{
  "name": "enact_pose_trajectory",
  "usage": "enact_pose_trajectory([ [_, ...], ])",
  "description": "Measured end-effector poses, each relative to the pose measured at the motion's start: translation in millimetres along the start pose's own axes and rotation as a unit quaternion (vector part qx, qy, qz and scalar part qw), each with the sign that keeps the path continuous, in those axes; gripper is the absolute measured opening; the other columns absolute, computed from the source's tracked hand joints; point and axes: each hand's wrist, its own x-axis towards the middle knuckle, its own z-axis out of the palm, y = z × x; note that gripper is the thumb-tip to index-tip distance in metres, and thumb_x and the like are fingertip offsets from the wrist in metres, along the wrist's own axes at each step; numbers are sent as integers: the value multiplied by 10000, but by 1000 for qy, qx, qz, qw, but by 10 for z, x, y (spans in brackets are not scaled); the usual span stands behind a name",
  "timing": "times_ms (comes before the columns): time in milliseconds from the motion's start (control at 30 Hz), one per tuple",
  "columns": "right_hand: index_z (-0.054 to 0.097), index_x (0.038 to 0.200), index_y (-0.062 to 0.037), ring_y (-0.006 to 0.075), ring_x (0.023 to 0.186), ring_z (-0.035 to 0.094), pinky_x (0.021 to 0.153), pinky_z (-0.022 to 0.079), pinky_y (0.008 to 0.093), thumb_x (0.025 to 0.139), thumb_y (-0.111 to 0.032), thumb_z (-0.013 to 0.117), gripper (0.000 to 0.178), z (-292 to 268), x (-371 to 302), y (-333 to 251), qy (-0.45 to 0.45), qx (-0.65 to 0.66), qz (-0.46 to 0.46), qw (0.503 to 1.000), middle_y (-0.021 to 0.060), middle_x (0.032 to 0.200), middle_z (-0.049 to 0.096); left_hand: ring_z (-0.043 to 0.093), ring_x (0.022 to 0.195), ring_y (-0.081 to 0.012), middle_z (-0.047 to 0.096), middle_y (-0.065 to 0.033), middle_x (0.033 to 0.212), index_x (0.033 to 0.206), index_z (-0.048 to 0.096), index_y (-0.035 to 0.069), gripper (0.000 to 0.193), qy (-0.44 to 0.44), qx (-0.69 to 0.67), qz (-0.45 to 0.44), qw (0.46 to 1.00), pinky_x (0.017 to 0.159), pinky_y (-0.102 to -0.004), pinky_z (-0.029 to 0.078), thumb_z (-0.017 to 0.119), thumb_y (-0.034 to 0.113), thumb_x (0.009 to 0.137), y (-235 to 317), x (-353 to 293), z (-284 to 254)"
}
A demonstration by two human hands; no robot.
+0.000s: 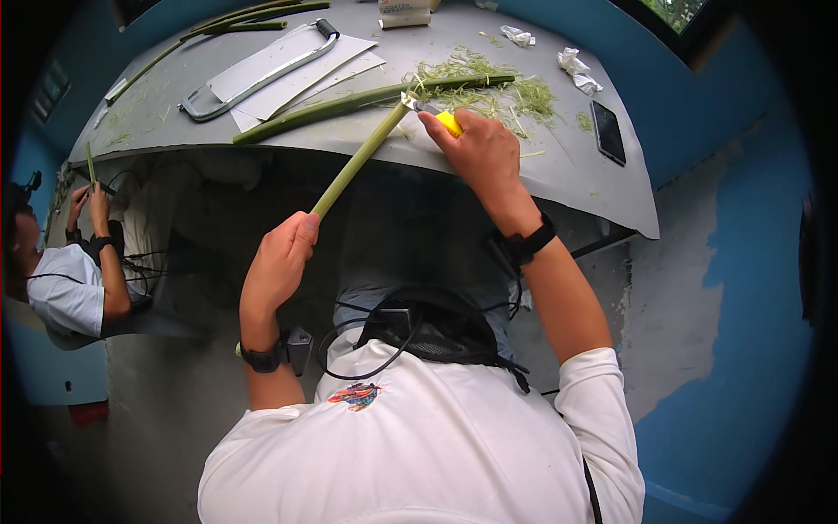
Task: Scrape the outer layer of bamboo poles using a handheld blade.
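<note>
My left hand [284, 253] is closed round the lower end of a green bamboo stick [358, 162], which slants up and to the right from my fist to the table's near edge. In my right hand [484, 157] is a yellow-handled utility knife [449, 123]. Its blade meets the upper end of the stick, where a pale, peeled bit shows. Just beyond, a thicker green bamboo pole [349, 105] lies across the table. Green shavings [471, 68] are heaped around that pole's right part.
On the grey table [559, 175] are a hacksaw [262, 77] over white sheets [253, 61], more bamboo stalks [236, 22], a pale roll [404, 12], crumpled tissues [578, 70] and a phone [608, 133]. At the left a seated person [78, 279] holds a thin green stick.
</note>
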Motion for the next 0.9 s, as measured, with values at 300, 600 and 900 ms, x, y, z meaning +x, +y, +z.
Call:
enact_pose_trajectory([
  [300,708,776,-68,440,655,749,589,580,537,1055,-749,671,737,28,10,40,19,-19,32,999,196,672,711,419,647,-57,452,52,729,929,581,75,546,-55,-55,-69,995,575,-276,361,509,519,1239,125,-140,-228],
  [600,715,794,-69,415,643,759,585,583,522,1064,-734,664,720,-52,-3,5,-2,-2,25,1000,179,680,728,419,637,-136,457,-41,703,979,617,17,531,35,23,-9,999,601,-363,371,527,470,1240,-134,-226,-204],
  [900,694,742,-86,402,586,717,546,539,512,1038,-747,695,724,-57,-21,7,-1,33,-25,999,155,618,675,454,677,-150,476,-47,719,964,624,9,572,61,61,56,995,635,-365,396,518,503,1233,197,372,109],
])
